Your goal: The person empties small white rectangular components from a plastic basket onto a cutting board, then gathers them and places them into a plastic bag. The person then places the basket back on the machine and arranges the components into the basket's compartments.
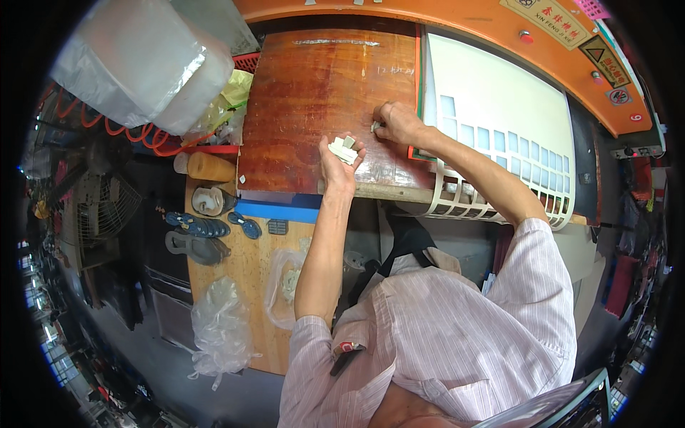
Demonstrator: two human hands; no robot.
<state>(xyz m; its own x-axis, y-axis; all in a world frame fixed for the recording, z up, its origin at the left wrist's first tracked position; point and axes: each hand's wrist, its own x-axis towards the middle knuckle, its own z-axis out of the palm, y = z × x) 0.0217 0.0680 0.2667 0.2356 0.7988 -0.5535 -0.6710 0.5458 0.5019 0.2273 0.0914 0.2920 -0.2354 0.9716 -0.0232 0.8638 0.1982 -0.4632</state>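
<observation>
Machine [457, 16] in orange spans beyond the grip, wooden board [314, 93] below, slotted white sheet [492, 78] to its right, partly under that forearm. Lettered yellow plate [548, 27] and warning label [605, 60] sit farther off that way. Left hand [341, 158]'s loosely cupped around pale pieces [343, 150], right hand [396, 123]'s pinched around a small pale bit [375, 127] just beside it.

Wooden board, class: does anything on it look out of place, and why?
One pale piece lies alone near the lower left corner of the wooden board, apart from similar pieces in the left hand, so it looks stray. A whitish streak marks its far side.
</observation>
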